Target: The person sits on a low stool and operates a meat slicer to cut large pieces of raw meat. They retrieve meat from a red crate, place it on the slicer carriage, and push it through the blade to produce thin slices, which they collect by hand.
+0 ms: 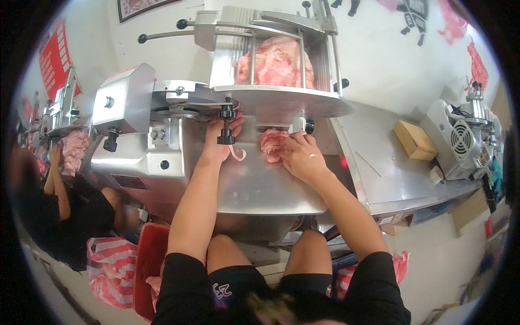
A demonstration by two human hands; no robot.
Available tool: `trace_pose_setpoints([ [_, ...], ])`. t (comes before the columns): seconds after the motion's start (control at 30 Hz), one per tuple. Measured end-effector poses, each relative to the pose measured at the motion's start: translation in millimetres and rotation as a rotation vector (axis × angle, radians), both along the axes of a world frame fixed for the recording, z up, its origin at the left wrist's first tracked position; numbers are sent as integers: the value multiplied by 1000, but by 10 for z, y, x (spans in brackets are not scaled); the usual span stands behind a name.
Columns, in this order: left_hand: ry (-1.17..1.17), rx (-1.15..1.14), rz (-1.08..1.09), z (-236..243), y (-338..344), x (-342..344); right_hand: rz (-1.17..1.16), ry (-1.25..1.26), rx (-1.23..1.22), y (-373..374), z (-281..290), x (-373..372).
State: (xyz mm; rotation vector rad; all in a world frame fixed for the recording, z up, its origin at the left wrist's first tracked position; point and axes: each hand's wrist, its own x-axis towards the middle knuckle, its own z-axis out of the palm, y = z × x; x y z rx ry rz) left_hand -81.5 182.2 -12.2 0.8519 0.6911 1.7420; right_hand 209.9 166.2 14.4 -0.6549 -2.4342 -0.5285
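A metal meat slicer point(162, 135) stands in front of me. A large block of pale pink meat point(276, 62) sits behind the bars of its carriage. My left hand point(230, 127) reaches under the blade side, palm up and fingers apart, partly hidden by a black knob point(226, 136). A thin curled strip of meat point(238, 154) lies beside its palm; I cannot make out whether it touches the hand. On the steel plate below the carriage, my right hand point(303, 154) is closed over the edge of a bunched pile of meat slices point(272, 143).
A red crate point(147, 271) and a red-striped plastic bag point(111, 271) sit at lower left. At far left, a co-worker's hands point(56, 157) are at another slicer. To the right, a steel counter point(368, 168) bears a cardboard box point(414, 140) and another machine point(460, 135).
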Motion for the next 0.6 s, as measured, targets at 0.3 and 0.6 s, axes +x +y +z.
trace_pose_setpoints([
  [0.3, 56, -40, -8, -42, 72, -75, 254, 311, -272, -19, 256, -734],
  [0.6, 131, -305, 163, 100, -19, 85, 73, 217, -137, -109, 97, -1125],
])
